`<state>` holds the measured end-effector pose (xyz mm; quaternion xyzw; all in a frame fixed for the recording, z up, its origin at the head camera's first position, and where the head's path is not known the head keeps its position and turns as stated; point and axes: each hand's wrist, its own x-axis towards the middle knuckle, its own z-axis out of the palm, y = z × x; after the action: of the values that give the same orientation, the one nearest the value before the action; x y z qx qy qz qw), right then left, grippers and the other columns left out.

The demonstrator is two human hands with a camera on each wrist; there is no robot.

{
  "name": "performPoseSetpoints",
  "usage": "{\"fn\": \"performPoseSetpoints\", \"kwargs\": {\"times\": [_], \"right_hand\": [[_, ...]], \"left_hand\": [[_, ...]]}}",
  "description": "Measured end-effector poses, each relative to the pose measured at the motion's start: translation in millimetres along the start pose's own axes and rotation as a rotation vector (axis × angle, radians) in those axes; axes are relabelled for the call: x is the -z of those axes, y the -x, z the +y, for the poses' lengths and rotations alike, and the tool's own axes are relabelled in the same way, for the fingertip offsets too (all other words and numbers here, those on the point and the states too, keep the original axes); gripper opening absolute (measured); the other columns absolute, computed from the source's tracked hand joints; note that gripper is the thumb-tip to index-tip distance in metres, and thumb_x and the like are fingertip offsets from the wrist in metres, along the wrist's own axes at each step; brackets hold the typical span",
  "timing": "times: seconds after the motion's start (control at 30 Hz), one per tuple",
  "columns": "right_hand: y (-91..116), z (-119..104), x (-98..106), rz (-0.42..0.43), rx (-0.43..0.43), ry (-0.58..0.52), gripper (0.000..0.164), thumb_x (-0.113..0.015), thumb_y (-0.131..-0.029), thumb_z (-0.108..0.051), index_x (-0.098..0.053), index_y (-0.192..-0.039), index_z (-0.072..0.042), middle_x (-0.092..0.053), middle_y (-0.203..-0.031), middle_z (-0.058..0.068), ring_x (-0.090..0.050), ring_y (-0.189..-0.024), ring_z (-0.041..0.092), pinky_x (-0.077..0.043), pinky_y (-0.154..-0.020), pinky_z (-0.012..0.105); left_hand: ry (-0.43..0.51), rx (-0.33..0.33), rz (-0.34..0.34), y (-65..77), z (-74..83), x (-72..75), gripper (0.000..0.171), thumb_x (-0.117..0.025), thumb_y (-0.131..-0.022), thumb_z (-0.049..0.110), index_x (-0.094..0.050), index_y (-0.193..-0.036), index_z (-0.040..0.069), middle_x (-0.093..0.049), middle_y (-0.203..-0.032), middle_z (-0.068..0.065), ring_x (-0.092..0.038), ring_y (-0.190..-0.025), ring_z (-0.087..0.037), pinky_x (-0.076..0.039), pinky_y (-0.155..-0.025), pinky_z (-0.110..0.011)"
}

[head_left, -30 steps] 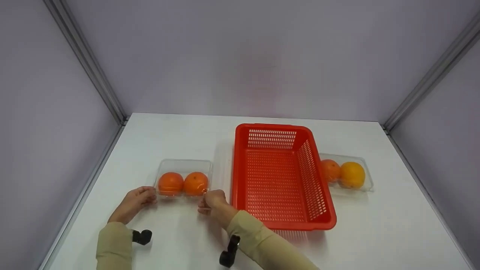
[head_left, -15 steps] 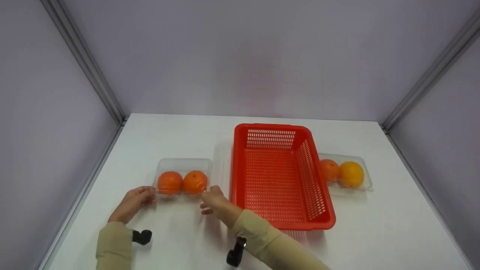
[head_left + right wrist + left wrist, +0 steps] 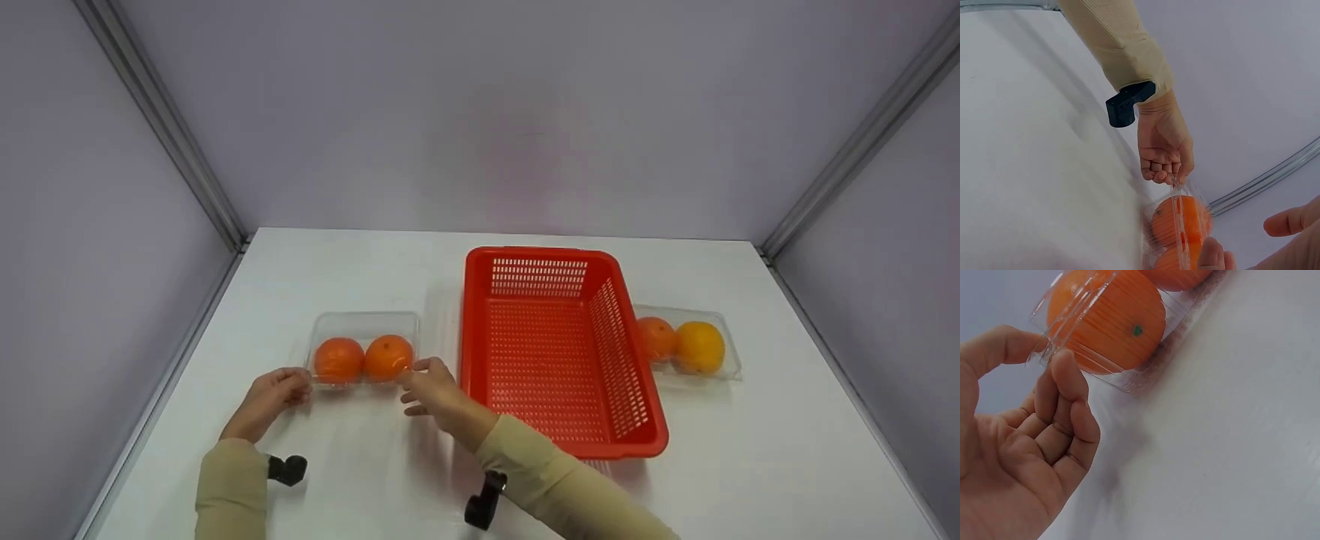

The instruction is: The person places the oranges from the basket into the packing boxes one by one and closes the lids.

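A clear plastic clamshell box (image 3: pixel 365 324) with two oranges (image 3: pixel 339 361) inside sits on the left part of the table. My left hand (image 3: pixel 268 399) pinches the rim at its near left corner; the left wrist view shows thumb and forefinger on the plastic edge (image 3: pixel 1044 354). At the near right corner is my right hand (image 3: pixel 436 396), its fingers loosely spread. In the right wrist view the right thumb and fingers (image 3: pixel 1289 222) stand apart beside the box, and a fingertip overlaps its edge; whether it touches cannot be told.
A red perforated basket (image 3: pixel 547 360) stands right of the box, with my right forearm crossing its near left corner. Beyond it lies another clear box (image 3: pixel 701 309) holding an orange and a yellow fruit (image 3: pixel 700 348), partly hidden by the basket. Walls enclose the white table (image 3: pixel 765 450).
The right hand's fingers have loosened from the box's near right corner and spread, shifting slightly farther from me. The left hand keeps its pinch. The box has shifted slightly away in the view.
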<state>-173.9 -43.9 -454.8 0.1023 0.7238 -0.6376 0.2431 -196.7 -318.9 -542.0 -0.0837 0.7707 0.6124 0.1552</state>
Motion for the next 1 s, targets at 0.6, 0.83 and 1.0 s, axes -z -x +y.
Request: {"fn": "performPoseSetpoints", "kwargs": {"times": [0.6,0.83,1.0], "right_hand": [[18.2,-25.2,30.1,-0.076,0.077,0.02,0.037,-0.056,-0.094,-0.018,-0.049,-0.125,-0.001,-0.061,-0.116,0.019,-0.063,-0.098,0.025,-0.058,-0.086,0.035],[20.1,-31.1,48.9,-0.056,0.109,0.026,0.034,-0.053,-0.095,-0.016,-0.05,-0.124,0.002,-0.06,-0.116,0.02,-0.063,-0.091,0.022,-0.058,-0.086,0.035],[20.9,-29.9,66.9,-0.056,0.12,0.037,0.034,-0.052,-0.097,-0.018,-0.049,-0.126,0.001,-0.058,-0.119,0.02,-0.062,-0.097,0.023,-0.057,-0.089,0.036]], "left_hand": [[-0.01,0.007,-0.008,-3.7,2.0,5.7,0.04,-0.053,-0.098,0.027,-0.046,-0.123,-0.003,-0.06,-0.097,0.004,-0.057,-0.088,-0.006,-0.052,-0.081,-0.015],[-0.028,0.016,-0.015,-4.2,3.1,6.9,0.043,-0.053,-0.099,0.029,-0.045,-0.126,-0.003,-0.06,-0.098,0.005,-0.056,-0.089,-0.005,-0.052,-0.082,-0.014],[-0.049,0.024,-0.021,-5.4,4.1,6.0,0.049,-0.053,-0.098,0.031,-0.044,-0.13,-0.006,-0.061,-0.101,0.003,-0.057,-0.092,-0.007,-0.053,-0.083,-0.014]]}}
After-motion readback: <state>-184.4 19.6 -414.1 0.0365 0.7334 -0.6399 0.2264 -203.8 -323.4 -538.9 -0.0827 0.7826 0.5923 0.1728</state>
